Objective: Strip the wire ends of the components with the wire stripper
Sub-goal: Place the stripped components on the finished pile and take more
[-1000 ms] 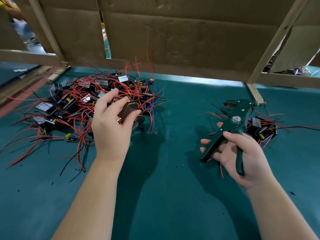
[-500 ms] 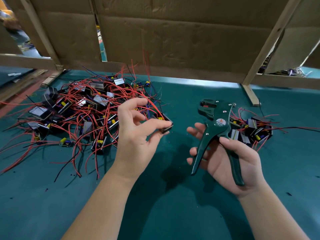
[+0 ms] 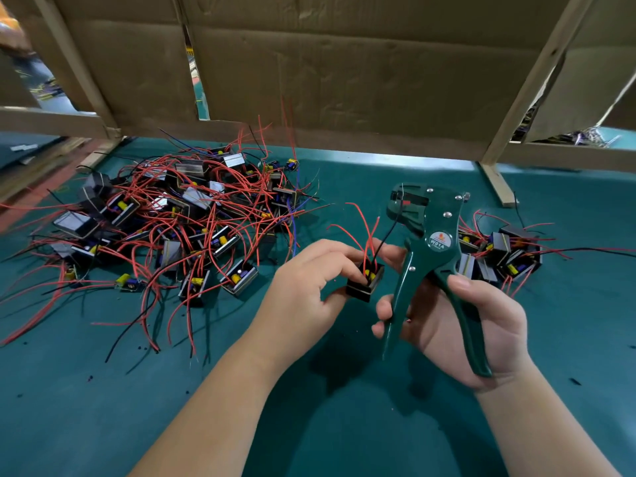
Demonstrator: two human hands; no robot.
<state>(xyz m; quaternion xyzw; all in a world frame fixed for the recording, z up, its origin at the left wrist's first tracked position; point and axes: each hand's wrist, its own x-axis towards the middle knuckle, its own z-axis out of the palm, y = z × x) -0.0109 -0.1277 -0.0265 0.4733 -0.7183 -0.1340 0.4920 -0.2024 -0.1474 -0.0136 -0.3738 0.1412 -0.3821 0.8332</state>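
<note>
A component is pinched in the left hand above the desk, wires upright beside the wire stripper gripped by the right hand. One wire end is best seated squarely before squeezing.

All we've got in shot is our left hand and right hand, both bare, forearms bare too, nails short.

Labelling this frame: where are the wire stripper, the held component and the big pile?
wire stripper (image 3: 437, 241), head view, on its round label.
held component (image 3: 360, 290), head view, black casing.
big pile (image 3: 196, 197), head view, a casing near its middle.
</note>
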